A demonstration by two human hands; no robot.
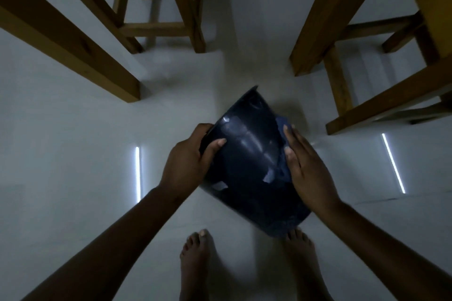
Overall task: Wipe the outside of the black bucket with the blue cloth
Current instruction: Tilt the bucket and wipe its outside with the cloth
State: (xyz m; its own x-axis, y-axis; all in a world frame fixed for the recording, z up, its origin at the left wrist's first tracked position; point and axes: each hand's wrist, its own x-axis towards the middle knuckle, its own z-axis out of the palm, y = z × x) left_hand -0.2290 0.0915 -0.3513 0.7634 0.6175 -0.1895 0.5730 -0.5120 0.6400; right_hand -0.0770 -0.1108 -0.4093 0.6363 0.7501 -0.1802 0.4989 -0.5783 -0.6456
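Observation:
The black bucket is held tilted above the floor, its glossy outer wall turned up toward me. My left hand grips its rim on the left, thumb on the outside wall. My right hand lies flat on the bucket's right side, pressing the blue cloth against the wall. The dark cloth shows only as a crumpled edge beside and under my fingers; most of it is hidden by the hand.
Pale floor all around. Wooden furniture legs stand at the far left, far middle and right. My bare feet are directly below the bucket.

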